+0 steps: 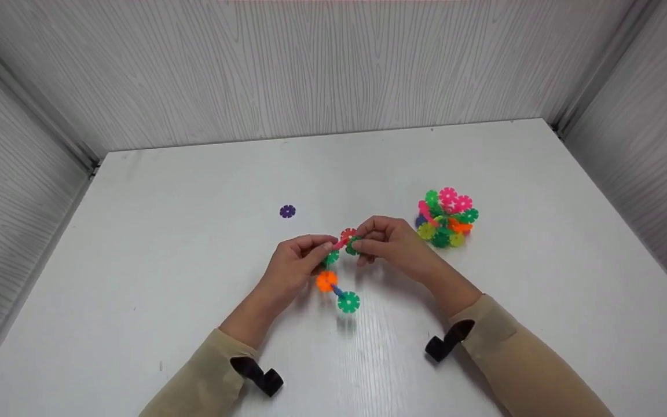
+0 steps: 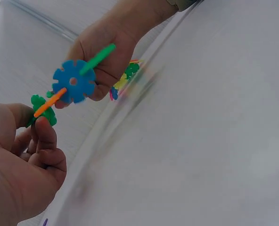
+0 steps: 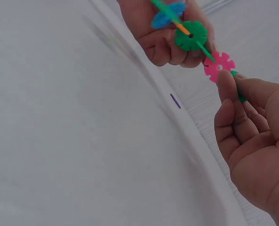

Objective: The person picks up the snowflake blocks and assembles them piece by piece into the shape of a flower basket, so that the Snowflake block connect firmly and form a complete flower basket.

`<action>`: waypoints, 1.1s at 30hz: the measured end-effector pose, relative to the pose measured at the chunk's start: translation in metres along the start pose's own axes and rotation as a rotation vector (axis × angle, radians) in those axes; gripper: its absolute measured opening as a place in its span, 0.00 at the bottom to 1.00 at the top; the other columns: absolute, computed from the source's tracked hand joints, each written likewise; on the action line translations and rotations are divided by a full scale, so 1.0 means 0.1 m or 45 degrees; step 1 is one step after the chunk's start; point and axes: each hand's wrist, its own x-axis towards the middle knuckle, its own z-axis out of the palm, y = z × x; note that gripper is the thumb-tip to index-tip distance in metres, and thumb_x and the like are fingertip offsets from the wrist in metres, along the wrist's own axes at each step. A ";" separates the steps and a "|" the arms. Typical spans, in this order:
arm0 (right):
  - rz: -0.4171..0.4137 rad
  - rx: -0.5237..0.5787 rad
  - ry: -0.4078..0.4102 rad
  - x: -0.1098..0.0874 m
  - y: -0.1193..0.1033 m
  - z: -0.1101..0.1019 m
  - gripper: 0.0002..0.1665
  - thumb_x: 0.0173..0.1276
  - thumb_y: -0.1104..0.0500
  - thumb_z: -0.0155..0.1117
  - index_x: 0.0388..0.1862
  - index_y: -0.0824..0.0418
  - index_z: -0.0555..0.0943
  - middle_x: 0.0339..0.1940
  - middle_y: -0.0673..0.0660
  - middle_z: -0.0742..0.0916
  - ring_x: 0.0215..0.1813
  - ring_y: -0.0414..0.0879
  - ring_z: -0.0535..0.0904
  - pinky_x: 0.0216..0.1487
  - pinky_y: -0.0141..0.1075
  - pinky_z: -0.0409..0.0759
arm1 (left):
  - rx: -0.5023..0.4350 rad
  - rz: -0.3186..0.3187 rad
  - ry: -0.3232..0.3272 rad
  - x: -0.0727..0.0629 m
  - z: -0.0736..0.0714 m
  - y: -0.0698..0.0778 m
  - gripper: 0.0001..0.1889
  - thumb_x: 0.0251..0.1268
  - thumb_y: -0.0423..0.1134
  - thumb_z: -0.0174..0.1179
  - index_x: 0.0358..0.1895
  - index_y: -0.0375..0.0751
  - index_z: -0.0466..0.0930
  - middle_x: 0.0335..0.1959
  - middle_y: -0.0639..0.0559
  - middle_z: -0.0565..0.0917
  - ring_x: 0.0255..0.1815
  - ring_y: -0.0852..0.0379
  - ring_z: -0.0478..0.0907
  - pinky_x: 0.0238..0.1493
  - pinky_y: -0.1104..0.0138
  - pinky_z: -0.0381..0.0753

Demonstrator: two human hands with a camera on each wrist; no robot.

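A chain of notched plastic snowflake discs is stretched between both hands. My left hand (image 1: 293, 266) pinches it near a green disc (image 1: 332, 257) and a pink disc (image 3: 219, 67). My right hand (image 1: 394, 243) pinches a dark green disc (image 1: 352, 246) between thumb and fingers, close to a red disc (image 1: 347, 234). From the left hand an orange disc (image 1: 326, 281), a blue disc (image 2: 73, 81) and another green disc (image 1: 348, 302) hang toward the body, slotted edge to edge. Fingers partly hide the joint between the hands.
To the right stands a clustered heap of pink, green, yellow, orange and blue discs (image 1: 446, 217). One loose purple disc (image 1: 288, 211) lies on the white table (image 1: 194, 191), beyond the left hand. Wood-grain panels (image 1: 322, 69) rise at the back and sides.
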 end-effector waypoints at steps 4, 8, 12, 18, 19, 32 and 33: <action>-0.023 -0.013 -0.063 -0.01 -0.02 0.04 0.13 0.76 0.56 0.71 0.52 0.63 0.83 0.43 0.72 0.89 0.40 0.54 0.90 0.50 0.43 0.89 | 0.041 0.002 -0.010 0.01 0.00 0.01 0.12 0.80 0.44 0.62 0.55 0.46 0.91 0.42 0.48 0.88 0.38 0.52 0.78 0.42 0.70 0.82; -0.012 -0.010 -0.074 -0.01 -0.01 0.01 0.12 0.76 0.57 0.71 0.51 0.63 0.83 0.44 0.73 0.89 0.40 0.53 0.90 0.49 0.42 0.89 | 0.049 0.004 0.005 0.01 0.00 0.00 0.12 0.80 0.45 0.62 0.52 0.45 0.92 0.39 0.47 0.87 0.37 0.52 0.77 0.41 0.70 0.81; -0.039 0.029 -0.002 0.00 0.02 -0.04 0.11 0.77 0.58 0.71 0.51 0.64 0.84 0.46 0.74 0.88 0.41 0.54 0.90 0.50 0.40 0.88 | 0.036 -0.003 0.055 0.00 -0.01 -0.03 0.12 0.80 0.46 0.62 0.51 0.45 0.91 0.38 0.46 0.84 0.37 0.51 0.77 0.40 0.70 0.81; -0.115 0.045 0.101 0.01 0.04 -0.04 0.10 0.77 0.61 0.69 0.52 0.64 0.83 0.49 0.75 0.86 0.45 0.55 0.91 0.53 0.41 0.88 | -0.020 -0.001 0.090 0.00 0.00 -0.06 0.10 0.79 0.44 0.64 0.48 0.42 0.89 0.35 0.45 0.82 0.33 0.51 0.77 0.38 0.70 0.82; -0.118 0.036 0.094 0.01 0.05 -0.03 0.10 0.77 0.61 0.69 0.52 0.64 0.83 0.50 0.75 0.86 0.46 0.55 0.91 0.54 0.41 0.88 | -0.028 0.000 0.084 0.00 0.01 -0.06 0.10 0.79 0.44 0.64 0.47 0.42 0.88 0.34 0.45 0.82 0.32 0.51 0.77 0.37 0.70 0.82; -0.143 -0.041 0.024 0.01 0.01 0.04 0.09 0.77 0.62 0.69 0.51 0.65 0.84 0.47 0.74 0.88 0.44 0.55 0.91 0.53 0.41 0.88 | -0.045 -0.066 -0.022 0.00 -0.02 -0.03 0.14 0.79 0.46 0.63 0.58 0.44 0.89 0.33 0.48 0.86 0.25 0.55 0.70 0.27 0.73 0.73; -0.146 -0.044 0.017 0.01 0.01 0.05 0.09 0.77 0.62 0.69 0.51 0.65 0.84 0.47 0.74 0.88 0.44 0.55 0.91 0.53 0.42 0.88 | -0.049 -0.070 -0.027 0.00 -0.02 -0.03 0.14 0.79 0.46 0.63 0.57 0.44 0.89 0.32 0.48 0.85 0.24 0.55 0.69 0.26 0.73 0.72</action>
